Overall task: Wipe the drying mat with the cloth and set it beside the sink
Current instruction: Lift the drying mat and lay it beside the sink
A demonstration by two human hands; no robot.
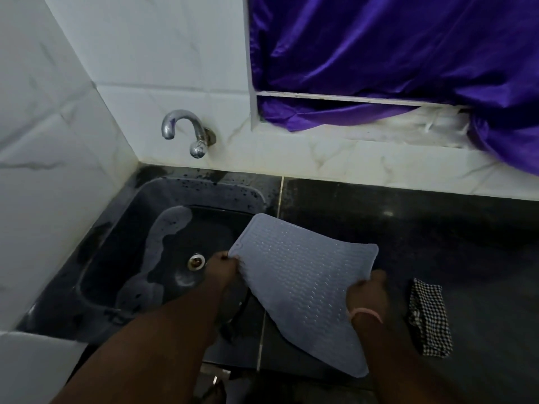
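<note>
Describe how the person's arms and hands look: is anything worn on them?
Both forearms are bare, with no sleeves in view and no gloves on the left hand or the right hand. The only thing worn is a thin pink band around the right wrist. No rings or watch can be made out; the lighting is dim, so small details may be missed.

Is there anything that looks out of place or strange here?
Mostly no. A streak of water lies in the dark sink, and the purple curtain is bunched on the window sill. The mat, held by both hands, looks intact.
</note>
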